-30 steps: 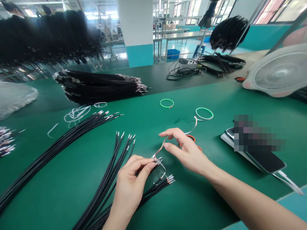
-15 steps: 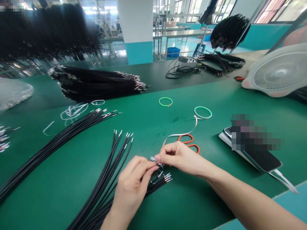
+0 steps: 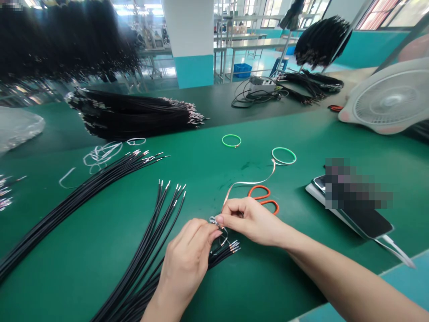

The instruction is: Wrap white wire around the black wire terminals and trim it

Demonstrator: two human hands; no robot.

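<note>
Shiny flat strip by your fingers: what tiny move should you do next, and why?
Probably pull the flat strip a little snugger, gently. It curves loosely up toward a green ring, while the right hand and left hand pinch the small metal-tipped wire ends together, so it looks slack.

Green surface [image 3: 254, 286], contents: loose black wire bundles [image 3: 83, 210], larger black wire heap [image 3: 134, 118], white wire loops [image 3: 102, 154], two green wire rings [image 3: 231, 140], pale flat wire [image 3: 250, 184], orange-handled scissors [image 3: 263, 197], phone [image 3: 365, 222], clear plastic bag [image 3: 16, 129], white fan [image 3: 385, 100].
</note>
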